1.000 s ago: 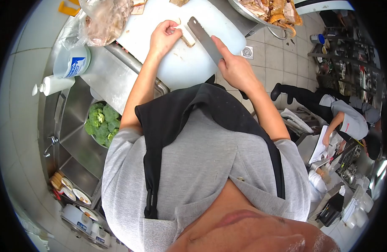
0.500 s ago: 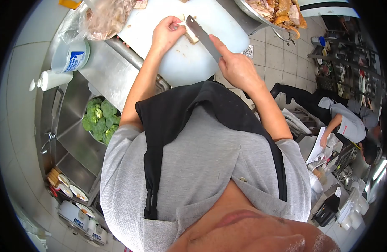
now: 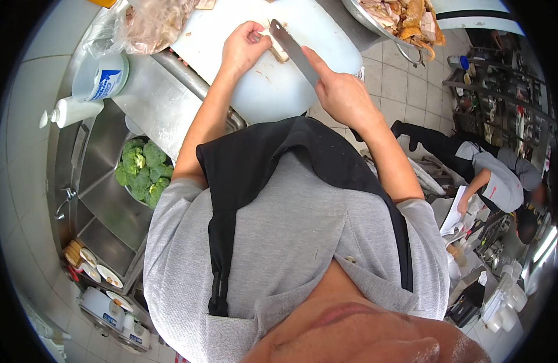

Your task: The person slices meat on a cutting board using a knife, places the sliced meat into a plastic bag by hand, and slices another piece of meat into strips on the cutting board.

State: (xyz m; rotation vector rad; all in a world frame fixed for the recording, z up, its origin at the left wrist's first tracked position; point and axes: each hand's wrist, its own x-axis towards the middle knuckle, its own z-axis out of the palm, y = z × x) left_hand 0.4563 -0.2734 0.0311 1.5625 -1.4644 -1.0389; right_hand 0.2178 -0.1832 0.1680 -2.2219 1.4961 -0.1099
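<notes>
My right hand (image 3: 346, 100) is closed round the handle of a broad-bladed knife (image 3: 290, 48), its index finger stretched along the top of the blade. The blade slants up and left over a white cutting board (image 3: 260, 97), beside a small pale piece of meat (image 3: 280, 54) with a browned edge. At the left end of that piece, my left hand (image 3: 245, 49) is closed with its fingertips pinched on it. Small crumbs lie on the board around the knife. The exact contact between blade and meat is too small to make out.
A metal bowl of cooked meat pieces (image 3: 406, 21) stands at upper right, a plastic bag of meat (image 3: 155, 27) at upper left. A clear tub (image 3: 100, 78) and a white pump bottle (image 3: 76, 112) stand left; broccoli (image 3: 144, 172) sits by the sink (image 3: 109, 199). Another person (image 3: 497, 175) bends at right.
The camera view has shifted slightly. Both hands stay almost in place, with the knife still beside the piece of meat.
</notes>
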